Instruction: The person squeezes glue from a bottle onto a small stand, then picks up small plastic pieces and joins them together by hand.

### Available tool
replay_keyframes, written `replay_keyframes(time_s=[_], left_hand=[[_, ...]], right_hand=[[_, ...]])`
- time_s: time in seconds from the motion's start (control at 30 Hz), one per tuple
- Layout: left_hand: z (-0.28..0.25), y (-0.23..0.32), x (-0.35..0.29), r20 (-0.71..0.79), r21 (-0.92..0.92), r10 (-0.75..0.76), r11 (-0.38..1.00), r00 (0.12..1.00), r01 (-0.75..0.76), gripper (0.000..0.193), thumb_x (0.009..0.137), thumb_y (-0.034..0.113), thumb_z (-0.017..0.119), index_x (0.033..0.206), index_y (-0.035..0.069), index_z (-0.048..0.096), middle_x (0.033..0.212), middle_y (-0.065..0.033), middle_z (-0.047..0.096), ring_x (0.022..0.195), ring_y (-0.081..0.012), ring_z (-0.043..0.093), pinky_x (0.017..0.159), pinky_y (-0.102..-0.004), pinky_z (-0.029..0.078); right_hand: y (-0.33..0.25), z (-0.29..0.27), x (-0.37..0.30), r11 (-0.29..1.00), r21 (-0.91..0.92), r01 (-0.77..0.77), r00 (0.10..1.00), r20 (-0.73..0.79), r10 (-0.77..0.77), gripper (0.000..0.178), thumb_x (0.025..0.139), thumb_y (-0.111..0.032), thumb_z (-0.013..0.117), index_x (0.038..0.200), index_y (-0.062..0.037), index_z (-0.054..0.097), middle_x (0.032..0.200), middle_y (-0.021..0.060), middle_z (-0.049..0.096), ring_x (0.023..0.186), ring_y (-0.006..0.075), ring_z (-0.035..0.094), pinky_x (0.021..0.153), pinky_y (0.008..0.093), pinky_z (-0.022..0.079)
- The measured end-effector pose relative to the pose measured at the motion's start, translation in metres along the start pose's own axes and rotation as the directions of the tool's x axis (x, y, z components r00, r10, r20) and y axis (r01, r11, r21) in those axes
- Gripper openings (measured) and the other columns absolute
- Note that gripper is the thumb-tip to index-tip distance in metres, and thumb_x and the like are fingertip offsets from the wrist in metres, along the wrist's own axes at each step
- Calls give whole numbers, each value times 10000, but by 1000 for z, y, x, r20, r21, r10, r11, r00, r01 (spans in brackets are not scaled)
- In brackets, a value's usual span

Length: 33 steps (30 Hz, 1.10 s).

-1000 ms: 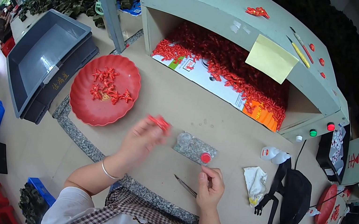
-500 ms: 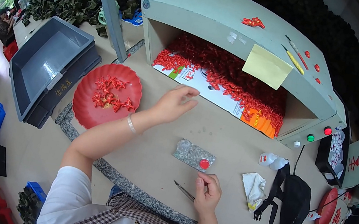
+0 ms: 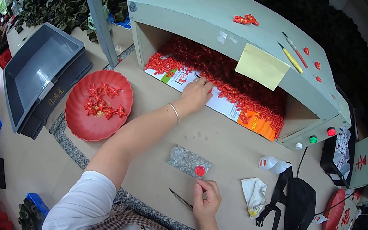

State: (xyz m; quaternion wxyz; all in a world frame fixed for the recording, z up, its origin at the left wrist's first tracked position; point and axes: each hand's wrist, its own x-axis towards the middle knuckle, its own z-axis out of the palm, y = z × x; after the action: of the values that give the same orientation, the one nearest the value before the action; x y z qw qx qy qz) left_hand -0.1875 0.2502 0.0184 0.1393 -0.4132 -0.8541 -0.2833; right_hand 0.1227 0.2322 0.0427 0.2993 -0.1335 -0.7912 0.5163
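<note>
My left hand [image 3: 197,94] reaches into the front of the pale green box, its curled fingers at the edge of a heap of small red figures [image 3: 231,91]. What its fingertips grip, if anything, is hidden. Nearer me, my right hand [image 3: 207,200] is closed with thumb and forefinger pinched together; I cannot make out what is between them. Beside it is a pair of dark tweezers [image 3: 180,198]; whether the hand touches them I cannot tell. Just beyond the pinched fingers lies a speckled stone slab [image 3: 181,162] bearing a round red cap [image 3: 200,171] and a clear round dish [image 3: 177,153].
A red scalloped bowl [image 3: 94,130] holding several red figures stands left, beside grey stacked bins [image 3: 39,66]. The box [image 3: 187,10] has a hanging yellow paper [image 3: 262,67]. Rightward lie white bottles [image 3: 274,164], a stained cloth [image 3: 253,195] and a black waist bag [image 3: 300,207].
My left hand has moved forward and right from above the table to the figures in the box, its fingers now curled down. My right hand stays pinched near the slab. The view has shifted slightly.
</note>
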Motion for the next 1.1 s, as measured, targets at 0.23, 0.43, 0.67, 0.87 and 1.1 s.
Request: replay_keyframes(time_s=[0.23, 0.43, 0.67, 0.87, 1.1], left_hand=[[7, -2, 4, -6, 130, -5, 991, 1000, 6, 177, 783, 181, 607, 891, 56, 542, 904, -146, 571, 870, -313, 566, 721, -417, 482], [-22, -3, -9, 1, -302, -182, 937, 983, 174, 248, 848, 117, 525, 1079, 27, 518, 921, -152, 575, 752, -264, 607, 690, -366, 508], [-116, 25, -82, 407, -903, -397, -44, 822, 426, 313, 934, 132, 465, 1232, 38, 457, 1005, -61, 560, 954, -187, 589, 782, -252, 496], [-143, 47, -173, 607, -784, -144, -267, 781, 560, 361, 894, 91, 523, 1241, 35, 442, 1074, -89, 574, 1017, -206, 574, 830, -289, 472], [-126, 58, -205, 664, -697, 7, -355, 748, 623, 296, 879, 86, 546, 1164, 39, 479, 1091, -118, 591, 1006, -200, 575, 826, -293, 453]], right_hand=[[2, -2, -1, 999, -27, 26, 999, -23, -27, 95, 814, -1, 589, 901, 7, 628, 750, 62, 557, 646, 120, 524, 590, 222, 430], [2, -6, 0, 996, -49, 72, 988, -131, -78, 127, 796, 22, 603, 918, 4, 632, 749, 69, 559, 619, 121, 521, 567, 221, 429], [8, -32, 6, 997, 22, -75, 986, -151, 78, 126, 861, -27, 545, 975, 16, 581, 811, 29, 503, 711, 87, 486, 623, 206, 407], [-4, -58, 68, 970, -244, -16, 993, -118, -13, 144, 867, -40, 545, 995, 22, 564, 828, 41, 503, 719, 105, 507, 638, 225, 422], [72, -53, 170, 742, -667, 69, 955, -172, -243, 171, 800, -10, 559, 969, -21, 574, 881, 130, 546, 817, 286, 561, 707, 369, 460]])
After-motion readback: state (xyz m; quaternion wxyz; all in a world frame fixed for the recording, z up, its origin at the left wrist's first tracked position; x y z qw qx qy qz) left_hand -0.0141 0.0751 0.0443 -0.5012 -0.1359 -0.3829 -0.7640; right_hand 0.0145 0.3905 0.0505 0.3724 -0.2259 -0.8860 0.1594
